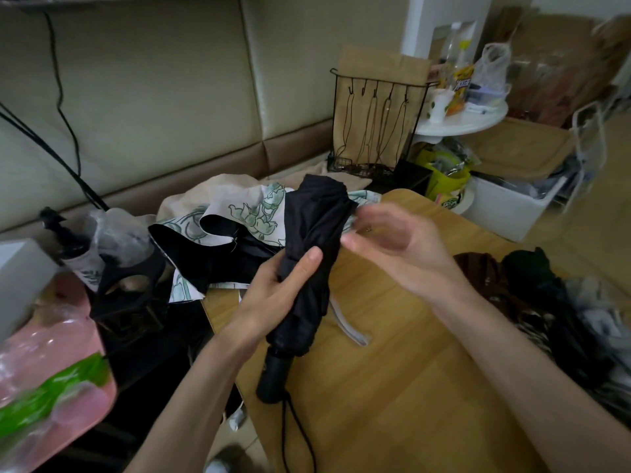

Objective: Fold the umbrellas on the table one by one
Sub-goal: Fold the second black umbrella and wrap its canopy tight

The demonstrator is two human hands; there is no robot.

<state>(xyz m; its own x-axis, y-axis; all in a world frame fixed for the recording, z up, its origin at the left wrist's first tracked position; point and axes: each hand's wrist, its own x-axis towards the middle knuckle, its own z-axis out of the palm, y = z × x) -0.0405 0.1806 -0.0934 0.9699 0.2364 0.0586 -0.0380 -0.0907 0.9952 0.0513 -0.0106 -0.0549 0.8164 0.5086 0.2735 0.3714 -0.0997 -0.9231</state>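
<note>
Centre of frame: black umbrella [314, 227], collapsed, canopy bunched in loose folds around the shaft, not yet wrapped tight. It is held tilted, tip toward upper centre, handle [275, 377] toward lower centre, above the near-left edge of the wooden table [409, 387]. Wrist cord [300, 435] hangs from the handle.

Left hand [273, 295]: wrapped around the canopy at mid-length, thumb [309, 264] pressed flat along the front of the fabric, fingers hidden behind it.

Right hand [399, 250]: just right of the upper canopy, motion-blurred. Fingers partly curled, tips close to the fabric edge. Cannot tell whether they pinch cloth or only touch it.

Centre left, behind the black one: a second umbrella [246, 213], white with green print and a black underside, lying spread and crumpled across the table's far corner.

Upper centre: wire rack [375, 124] with hooks. Right edge: heap of dark clothes [526, 278] beside the table.
</note>
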